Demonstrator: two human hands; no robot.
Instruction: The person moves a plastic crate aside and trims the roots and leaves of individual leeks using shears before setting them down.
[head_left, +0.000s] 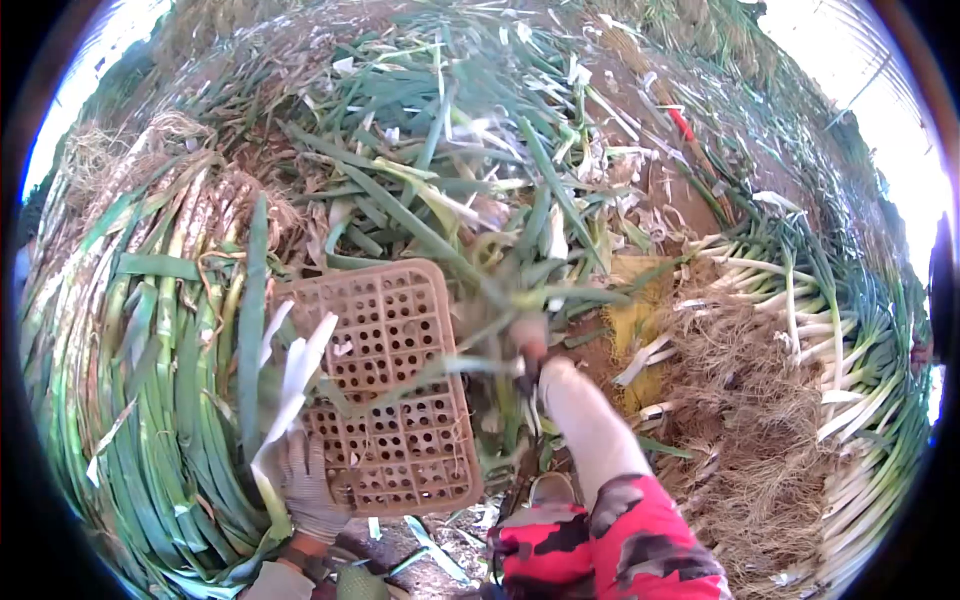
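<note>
Handling these green onions well should come down to a steady left hand and a controlled right. Your gloved left hand (312, 488) is at the crate's near left corner, fingers partly bent beside a pale stalk (298, 375) leaning along the left side of that perforated brown crate (400, 435); whether they close on it, you cannot tell from this view. Your right hand (530, 340) is just right of the crate, too blurred among green leaves to show its opening or any hold. Support the stalk without pinching, so its tender white part does not bruise or snap. Mind the leafy bundle (165, 420) left of the crate, the rooted row (760, 430) well to its right, and the loose leaves (400, 100) beyond it: mixing them would muddle your work.
</note>
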